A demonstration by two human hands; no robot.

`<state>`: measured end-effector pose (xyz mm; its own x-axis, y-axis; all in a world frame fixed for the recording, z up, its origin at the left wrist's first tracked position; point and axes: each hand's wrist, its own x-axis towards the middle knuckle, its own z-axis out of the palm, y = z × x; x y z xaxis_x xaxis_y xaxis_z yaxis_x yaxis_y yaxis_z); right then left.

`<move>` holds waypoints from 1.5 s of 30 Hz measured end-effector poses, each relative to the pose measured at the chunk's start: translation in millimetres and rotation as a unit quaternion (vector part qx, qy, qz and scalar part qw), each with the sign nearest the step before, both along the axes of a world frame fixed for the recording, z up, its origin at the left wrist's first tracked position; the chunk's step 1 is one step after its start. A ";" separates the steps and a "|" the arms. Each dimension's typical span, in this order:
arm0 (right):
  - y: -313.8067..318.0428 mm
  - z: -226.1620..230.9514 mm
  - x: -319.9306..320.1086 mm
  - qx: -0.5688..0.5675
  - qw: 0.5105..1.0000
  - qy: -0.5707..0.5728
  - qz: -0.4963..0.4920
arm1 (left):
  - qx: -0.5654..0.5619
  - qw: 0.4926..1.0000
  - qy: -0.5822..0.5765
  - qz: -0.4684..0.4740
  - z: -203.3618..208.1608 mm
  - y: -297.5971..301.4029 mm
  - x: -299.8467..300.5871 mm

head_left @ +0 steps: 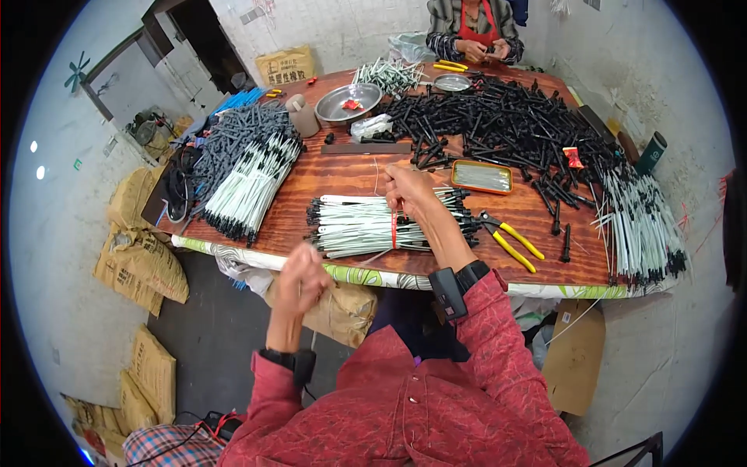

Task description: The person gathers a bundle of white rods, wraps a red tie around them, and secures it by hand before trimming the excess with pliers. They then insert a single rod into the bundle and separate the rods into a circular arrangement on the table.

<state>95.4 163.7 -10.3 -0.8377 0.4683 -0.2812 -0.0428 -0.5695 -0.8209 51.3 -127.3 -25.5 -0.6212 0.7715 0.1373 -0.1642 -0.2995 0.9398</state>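
A bundle of pale green-white plastic strips with black ends (354,226) lies across the table's near edge, with a red band (394,230) around its middle. Above it, my right hand (410,189) is closed in a pinch, and a thin wire-like strand (377,177) runs out beside the fingertips. My left hand (299,280) is in front of the table edge, blurred, its fingers curled; anything inside them is hidden. To the right of the bundle rest cutting pliers with yellow handles (512,243).
Another stack of pale strips (253,187) and grey parts (237,136) lie left; black plastic parts (482,117) cover the far right. A tin of thin pieces (482,177), a metal bowl (348,103) and more strips (642,222) surround the workspace. A co-worker's hands (486,51) are opposite.
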 end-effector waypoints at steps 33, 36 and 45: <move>12.6 -5.9 6.2 0.045 0.998 -0.002 0.036 | -0.280 0.734 0.612 0.089 43.5 102.3 -46.9; 12.3 -7.4 6.3 0.051 0.998 -0.003 0.033 | -0.228 0.845 0.479 0.060 43.9 106.9 -56.0; 17.4 -12.0 1.8 0.032 0.999 0.008 0.039 | -0.345 0.659 0.666 -0.047 62.2 132.2 -53.1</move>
<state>97.2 181.1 -22.3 -0.8765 0.4177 -0.2395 -0.0136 -0.5187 -0.8549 -1.8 5.0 36.7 -0.2484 0.9626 0.1079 0.9579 0.2276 0.1749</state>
